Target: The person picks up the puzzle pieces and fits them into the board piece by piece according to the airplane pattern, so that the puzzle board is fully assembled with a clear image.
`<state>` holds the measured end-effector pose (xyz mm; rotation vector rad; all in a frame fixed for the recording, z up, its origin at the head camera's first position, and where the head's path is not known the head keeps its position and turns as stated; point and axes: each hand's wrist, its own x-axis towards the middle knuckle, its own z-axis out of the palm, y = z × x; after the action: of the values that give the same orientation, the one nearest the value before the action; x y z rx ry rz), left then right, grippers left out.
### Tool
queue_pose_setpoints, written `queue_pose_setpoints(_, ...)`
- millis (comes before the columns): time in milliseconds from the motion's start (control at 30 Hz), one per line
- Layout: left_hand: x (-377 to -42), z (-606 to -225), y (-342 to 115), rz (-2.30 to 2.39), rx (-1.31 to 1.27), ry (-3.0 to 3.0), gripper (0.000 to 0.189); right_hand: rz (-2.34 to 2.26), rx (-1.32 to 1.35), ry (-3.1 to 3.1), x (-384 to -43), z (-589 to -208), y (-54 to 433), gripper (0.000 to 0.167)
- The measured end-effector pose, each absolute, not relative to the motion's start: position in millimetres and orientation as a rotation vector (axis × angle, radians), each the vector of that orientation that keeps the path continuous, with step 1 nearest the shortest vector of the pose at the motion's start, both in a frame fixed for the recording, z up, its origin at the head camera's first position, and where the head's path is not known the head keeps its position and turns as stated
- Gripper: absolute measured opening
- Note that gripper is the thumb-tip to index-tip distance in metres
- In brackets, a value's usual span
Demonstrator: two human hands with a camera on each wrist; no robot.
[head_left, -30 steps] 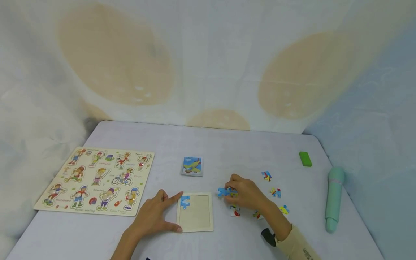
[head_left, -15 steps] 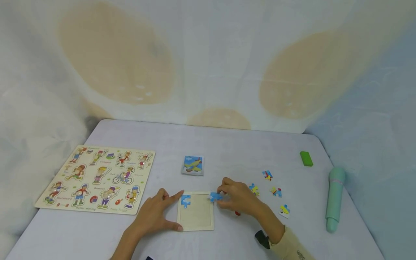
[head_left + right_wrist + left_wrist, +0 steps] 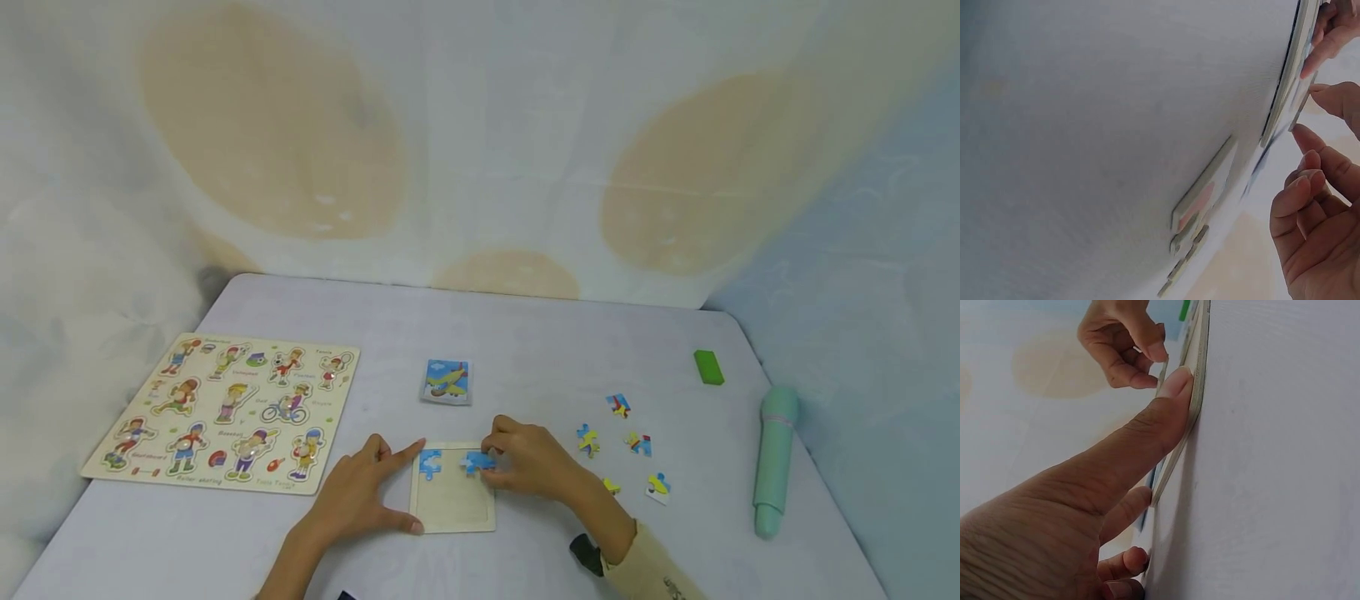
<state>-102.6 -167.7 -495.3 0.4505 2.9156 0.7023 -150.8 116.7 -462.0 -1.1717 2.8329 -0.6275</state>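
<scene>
A square wooden puzzle tray (image 3: 453,510) lies on the table, with one blue jigsaw piece (image 3: 430,463) in its upper left corner. My left hand (image 3: 354,493) spans the tray's left side, forefinger at the far corner and thumb at the near one. In the left wrist view, the thumb (image 3: 1163,412) lies along the tray edge. Between thumb and forefinger, my right hand (image 3: 534,458) pinches a second blue jigsaw piece (image 3: 474,462) over the upper right part of the tray. The right wrist view shows that held piece tilted on edge, its other fingers curled below.
Several loose jigsaw pieces (image 3: 588,440) lie right of the tray, some hidden under the right forearm. Behind it sits a small airplane picture (image 3: 446,382). A large sports puzzle board (image 3: 225,414) is at left; a green block (image 3: 708,367) and mint-coloured tube (image 3: 776,462) are at right.
My right hand has carried the blue jigsaw piece leftward, from beside the tray to over its upper right part. More loose pieces show behind it. My left hand stays at the tray's left side.
</scene>
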Motion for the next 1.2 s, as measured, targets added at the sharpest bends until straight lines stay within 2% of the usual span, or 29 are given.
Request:
queue_pose_setpoints(300,-103.5,-495.3,-167.6,0.711,0.436,2.914,0.105,-0.603,-1.186,2.809,-152.0,-456.1,105.2,0.025)
queue_pose_setpoints(533,-103.6,-496.2,-167.3,0.718,0.432,2.908,0.105,-0.428,-1.273,2.813,-153.0,-453.8,90.3,0.025)
queue_pose_setpoints(967,-102.6,-496.0,-167.1,0.704,0.457,2.933,0.104,-0.229,-1.26,2.872,-153.7,-456.7,77.3,0.023)
queue_pose_setpoints(1067,-102.2,-494.8,-167.4,0.706,0.459,2.934,0.104,-0.211,-1.281,2.886,-152.9,-458.1,77.1,0.027)
queue_pose_setpoints(1200,-101.8,-495.2,-167.6,0.71,0.463,2.938,0.104,-0.141,-1.261,2.914,-147.2,-456.4,78.8,0.041)
